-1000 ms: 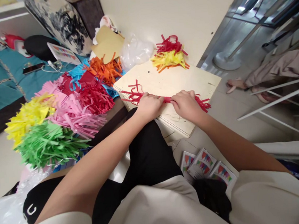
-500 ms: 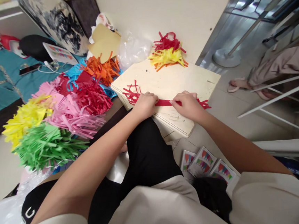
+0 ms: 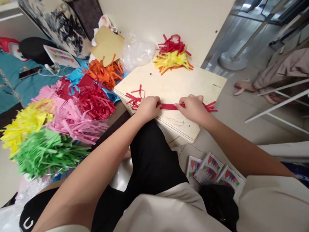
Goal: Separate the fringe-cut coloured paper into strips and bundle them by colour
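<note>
Left hand (image 3: pixel 148 108) and right hand (image 3: pixel 192 109), both curled closed, pinch a red fringed strip (image 3: pixel 169 107), apparently tissue paper, whose flat middle is best kept evenly taut.

The red paper strip (image 3: pixel 169 107) ran across the near half of the cream board (image 3: pixel 178 80), its plain middle band flat and straight, its fringed ends splayed in thin ribbons toward the board's left and right edges

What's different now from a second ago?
The left hand and right hand have their fingertips farther apart, baring more of the red strip, which looks flatter. Both still hold it. The yellow fringe and green fringe stayed put.
</note>
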A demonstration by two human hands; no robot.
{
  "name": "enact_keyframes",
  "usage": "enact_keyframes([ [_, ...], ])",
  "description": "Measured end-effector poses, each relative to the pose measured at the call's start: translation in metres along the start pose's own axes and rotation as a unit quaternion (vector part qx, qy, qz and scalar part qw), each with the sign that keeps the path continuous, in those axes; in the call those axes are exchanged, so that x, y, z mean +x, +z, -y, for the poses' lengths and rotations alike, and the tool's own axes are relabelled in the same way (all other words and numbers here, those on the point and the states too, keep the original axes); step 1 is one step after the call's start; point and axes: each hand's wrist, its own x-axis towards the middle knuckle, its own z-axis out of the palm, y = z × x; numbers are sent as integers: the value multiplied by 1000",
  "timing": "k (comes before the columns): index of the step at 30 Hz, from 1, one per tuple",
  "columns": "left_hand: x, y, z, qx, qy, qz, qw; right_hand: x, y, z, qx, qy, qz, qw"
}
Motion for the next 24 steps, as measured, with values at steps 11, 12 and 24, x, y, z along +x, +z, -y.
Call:
enact_keyframes([
  [11, 3, 4, -3, 15, -8, -5, 1000, 1, -3, 4, -43, -12, 21, 999],
  [12, 3, 5, -3, 14, -8, -6, 1000, 1, -3, 5, -46, -12, 23, 999],
  [24, 7, 13, -2, 33, -10, -15, 999, 5, 4, 7, -102, -23, 13, 994],
])
